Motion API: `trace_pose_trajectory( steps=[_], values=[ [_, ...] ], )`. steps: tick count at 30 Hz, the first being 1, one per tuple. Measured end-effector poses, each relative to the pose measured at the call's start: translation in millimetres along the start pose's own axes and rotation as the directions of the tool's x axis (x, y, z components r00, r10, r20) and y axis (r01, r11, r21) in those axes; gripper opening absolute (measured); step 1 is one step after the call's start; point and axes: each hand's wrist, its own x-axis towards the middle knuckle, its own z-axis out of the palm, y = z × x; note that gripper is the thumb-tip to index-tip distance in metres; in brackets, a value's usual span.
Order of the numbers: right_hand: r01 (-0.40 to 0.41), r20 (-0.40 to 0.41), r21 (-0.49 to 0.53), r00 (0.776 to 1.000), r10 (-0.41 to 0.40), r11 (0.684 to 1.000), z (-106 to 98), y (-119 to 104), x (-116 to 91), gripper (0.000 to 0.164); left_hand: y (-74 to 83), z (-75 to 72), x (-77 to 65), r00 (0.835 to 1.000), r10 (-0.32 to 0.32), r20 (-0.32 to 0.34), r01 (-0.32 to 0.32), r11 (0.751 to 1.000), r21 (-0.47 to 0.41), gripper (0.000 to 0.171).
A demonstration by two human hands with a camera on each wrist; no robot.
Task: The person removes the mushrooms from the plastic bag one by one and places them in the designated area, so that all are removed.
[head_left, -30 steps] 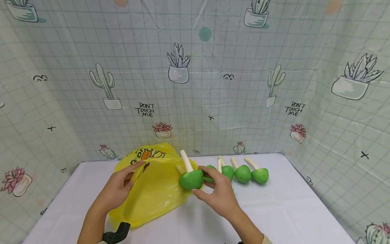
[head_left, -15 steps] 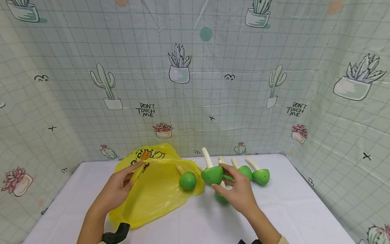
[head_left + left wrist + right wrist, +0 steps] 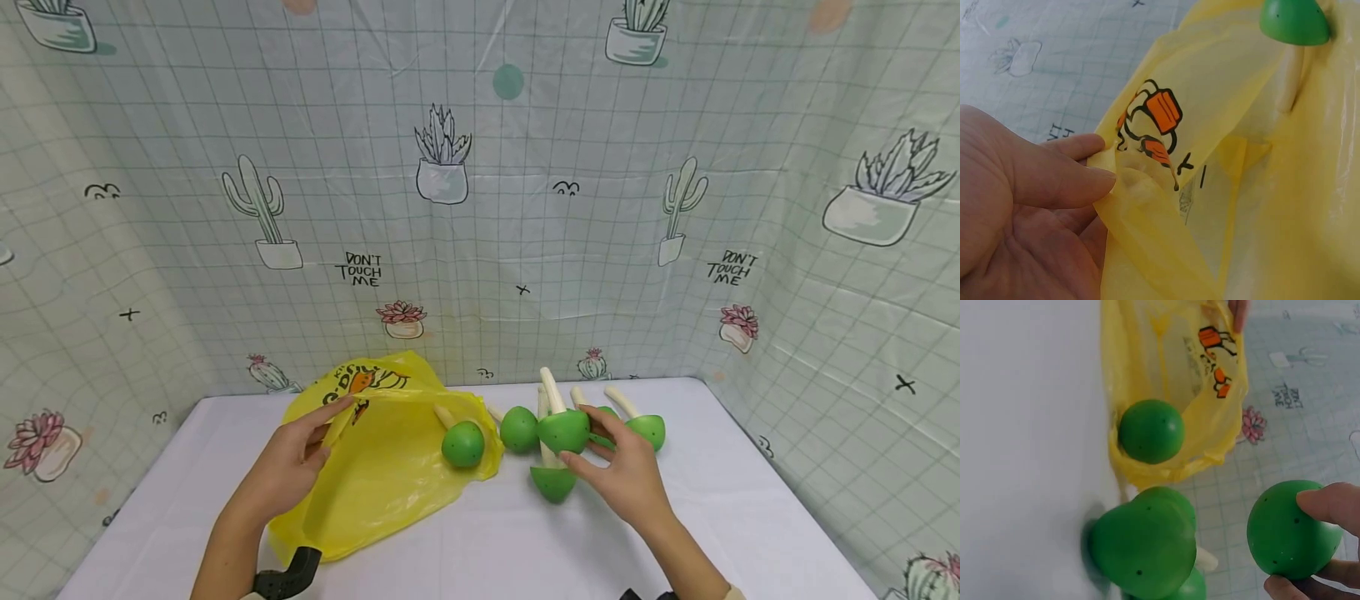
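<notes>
My left hand [image 3: 281,462] pinches the rim of a yellow plastic bag [image 3: 375,500] between thumb and fingers, and the mouth is held wide toward the right. Inside the mouth lies one toy mushroom [image 3: 462,444] with a green cap and pale stem. Over the table, my right hand [image 3: 630,471] grips another toy mushroom [image 3: 564,432] by its cap, stem pointing up. In the right wrist view, thumb and fingers wrap the dotted green cap [image 3: 1291,531]. Just below it a mushroom [image 3: 553,483] rests on the table, stem partly hidden.
More green mushrooms lie around the right hand: one mushroom [image 3: 519,429] beside the bag's mouth, another mushroom [image 3: 647,430] at the right, others partly hidden behind the hand. A cactus-print curtain [image 3: 517,250] stands behind the white table [image 3: 750,517].
The right hand has moved right with its mushroom, from in front of the bag's mouth to over the other mushrooms. The left hand and bag stay put.
</notes>
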Motion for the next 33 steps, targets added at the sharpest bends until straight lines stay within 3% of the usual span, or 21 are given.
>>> trace_pose_trajectory(
  steps=[22, 33],
  values=[
    [-0.002, -0.031, -0.122, 1.0, -0.002, 0.992, -22, 32, -21, 0.066, 1.0, 0.5, -0.4, 1.0, 0.0, -0.002, 0.0, 1.0, -0.003, 0.07],
    [-0.065, 0.003, -0.156, 0.998, 0.067, 0.986, -29, 43, -28, 0.067, 1.6, 1.4, -0.1, 1.0, 0.013, 0.007, -0.013, 1.0, 0.002, 0.069]
  ],
)
